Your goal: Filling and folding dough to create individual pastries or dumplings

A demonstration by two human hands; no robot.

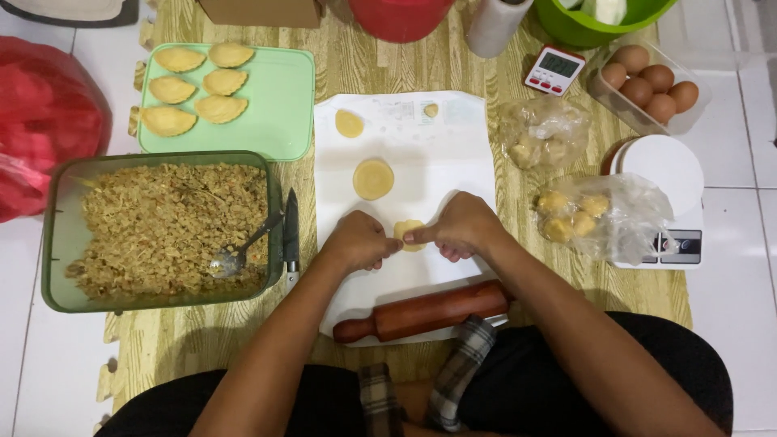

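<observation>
- Pale yellow dough piece (409,231): sits on the white sheet (453,146), at the middle of the work area, pinched between both hands.
- Left hand (358,241): fingers curled inward, fingertips closed on the left edge of the dough piece; knuckles face up.
- Right hand (461,226): fingers likewise curled, thumb and forefinger pressed to the right edge of the same piece. The two hands nearly touch across it.
- Flat dough disc (373,179): lies on the sheet just beyond the hands, not in contact with them.
- Smaller dough round (349,123): lies farther off, toward the far left corner of the sheet.
- Wooden rolling pin (421,311): rests at an angle across the near edge of the sheet, between the hands and the person's lap.
- Green glass dish (50,235): stands to the left, filled with brown crumbled filling (162,218); a metal spoon (239,255) lies in it with its handle on the right rim.
- Knife (290,235): lies between the dish and the sheet, blade pointing away.
- Mint-green tray (279,97): far left, carries five folded, crimped pastries (198,85).
- Two clear bags of dough balls (595,214): lie to the right of the sheet; the nearer one rests partly on a white kitchen scale (668,174).
- Clear container of brown eggs (651,81): far right corner, beside a small digital timer (554,70).
</observation>
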